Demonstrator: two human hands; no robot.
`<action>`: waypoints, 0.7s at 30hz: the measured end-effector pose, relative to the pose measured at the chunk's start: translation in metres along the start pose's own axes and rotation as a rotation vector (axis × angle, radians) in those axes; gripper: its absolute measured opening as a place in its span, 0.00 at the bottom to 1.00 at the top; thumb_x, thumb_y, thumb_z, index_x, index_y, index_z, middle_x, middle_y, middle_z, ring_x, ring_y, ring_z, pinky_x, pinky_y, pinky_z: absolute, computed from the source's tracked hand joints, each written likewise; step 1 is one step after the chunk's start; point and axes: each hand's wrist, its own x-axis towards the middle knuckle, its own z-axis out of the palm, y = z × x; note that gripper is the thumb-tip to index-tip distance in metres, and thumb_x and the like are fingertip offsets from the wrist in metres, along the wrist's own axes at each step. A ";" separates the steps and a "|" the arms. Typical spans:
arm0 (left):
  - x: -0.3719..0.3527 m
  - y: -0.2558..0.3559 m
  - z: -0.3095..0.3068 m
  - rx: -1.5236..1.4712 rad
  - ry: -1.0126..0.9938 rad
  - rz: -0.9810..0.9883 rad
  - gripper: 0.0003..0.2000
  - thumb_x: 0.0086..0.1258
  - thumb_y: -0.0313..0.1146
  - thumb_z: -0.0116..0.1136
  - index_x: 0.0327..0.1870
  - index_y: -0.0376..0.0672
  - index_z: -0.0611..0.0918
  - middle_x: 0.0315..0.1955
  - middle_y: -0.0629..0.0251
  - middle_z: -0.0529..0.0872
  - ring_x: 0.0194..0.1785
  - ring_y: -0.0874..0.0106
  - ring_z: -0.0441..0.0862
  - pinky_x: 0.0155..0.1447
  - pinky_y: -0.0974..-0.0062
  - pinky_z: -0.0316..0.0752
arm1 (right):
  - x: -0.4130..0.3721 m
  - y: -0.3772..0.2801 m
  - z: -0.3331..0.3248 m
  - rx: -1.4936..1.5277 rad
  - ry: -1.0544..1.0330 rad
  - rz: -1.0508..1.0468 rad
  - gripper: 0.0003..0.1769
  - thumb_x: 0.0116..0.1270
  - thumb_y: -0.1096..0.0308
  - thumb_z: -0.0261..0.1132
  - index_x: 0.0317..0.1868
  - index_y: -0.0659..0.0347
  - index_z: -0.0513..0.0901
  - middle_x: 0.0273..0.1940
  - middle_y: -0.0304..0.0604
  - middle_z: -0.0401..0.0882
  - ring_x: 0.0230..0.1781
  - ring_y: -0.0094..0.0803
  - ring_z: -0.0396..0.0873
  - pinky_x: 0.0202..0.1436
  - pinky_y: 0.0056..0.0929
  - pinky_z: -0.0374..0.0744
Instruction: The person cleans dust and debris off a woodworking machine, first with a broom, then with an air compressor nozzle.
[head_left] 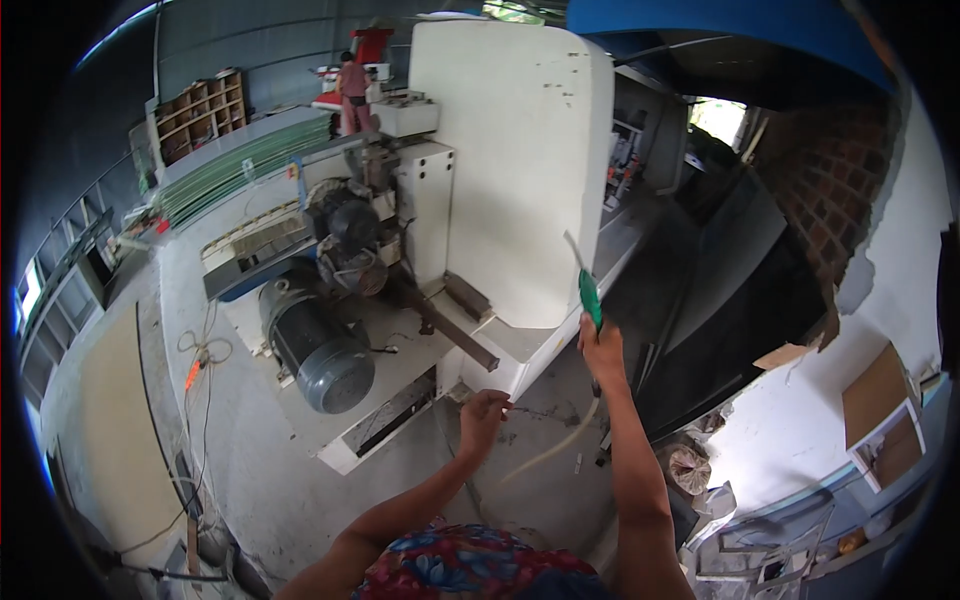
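My right hand is wrapped round the green handle of an air blow gun. Its thin, slightly bent metal nozzle points up and away, in front of the tall white machine panel. From the bottom of the handle a pale hose curves down and to the left. My left hand is in the air near the lower corner of the white machine base, fingers pinched together. A small reddish bit shows at its fingertips, too small to name.
To the left stand a large dark motor and a steel bar that juts toward me. Dark panels lean on the right. A cable with an orange piece crosses the floor. Farther back, a person stands by machinery.
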 end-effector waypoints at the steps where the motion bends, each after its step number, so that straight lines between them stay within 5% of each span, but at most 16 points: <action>1: -0.001 0.001 -0.001 0.009 0.012 -0.009 0.08 0.65 0.22 0.46 0.39 0.33 0.79 0.30 0.62 0.83 0.32 0.78 0.79 0.36 0.81 0.74 | -0.006 0.020 0.014 -0.057 -0.062 0.005 0.22 0.68 0.53 0.54 0.31 0.68 0.75 0.19 0.49 0.75 0.22 0.40 0.78 0.29 0.37 0.74; 2: -0.003 0.001 -0.002 0.018 0.023 -0.020 0.08 0.65 0.22 0.46 0.39 0.33 0.79 0.30 0.62 0.83 0.32 0.78 0.79 0.36 0.80 0.74 | -0.016 0.036 0.027 -0.115 -0.124 0.012 0.22 0.68 0.53 0.54 0.29 0.67 0.75 0.18 0.45 0.75 0.20 0.35 0.77 0.27 0.34 0.73; 5: -0.006 -0.010 -0.010 0.035 0.027 -0.042 0.08 0.66 0.23 0.46 0.39 0.33 0.79 0.30 0.62 0.83 0.33 0.78 0.80 0.36 0.81 0.74 | -0.053 0.063 0.059 -0.109 -0.141 -0.043 0.22 0.67 0.53 0.55 0.30 0.67 0.76 0.19 0.47 0.76 0.22 0.38 0.78 0.27 0.35 0.73; 15: -0.049 -0.020 -0.039 0.004 0.204 0.037 0.08 0.64 0.20 0.46 0.40 0.35 0.77 0.28 0.65 0.82 0.30 0.80 0.77 0.34 0.81 0.72 | -0.149 0.029 0.112 0.162 -0.659 -0.050 0.19 0.68 0.55 0.55 0.39 0.67 0.75 0.26 0.47 0.78 0.27 0.37 0.78 0.31 0.32 0.73; 20: -0.069 -0.026 -0.057 0.258 0.354 0.060 0.11 0.62 0.17 0.43 0.42 0.39 0.75 0.30 0.68 0.79 0.29 0.82 0.72 0.33 0.83 0.68 | -0.176 0.060 0.131 0.062 -0.775 -0.004 0.19 0.67 0.55 0.56 0.39 0.66 0.75 0.24 0.46 0.76 0.25 0.35 0.76 0.32 0.32 0.73; 21: -0.073 -0.022 -0.059 0.318 0.365 0.085 0.11 0.62 0.17 0.43 0.42 0.39 0.75 0.29 0.69 0.78 0.29 0.83 0.71 0.32 0.84 0.67 | -0.184 0.065 0.133 0.049 -0.808 0.037 0.18 0.67 0.56 0.57 0.40 0.66 0.75 0.27 0.50 0.77 0.29 0.41 0.77 0.34 0.35 0.73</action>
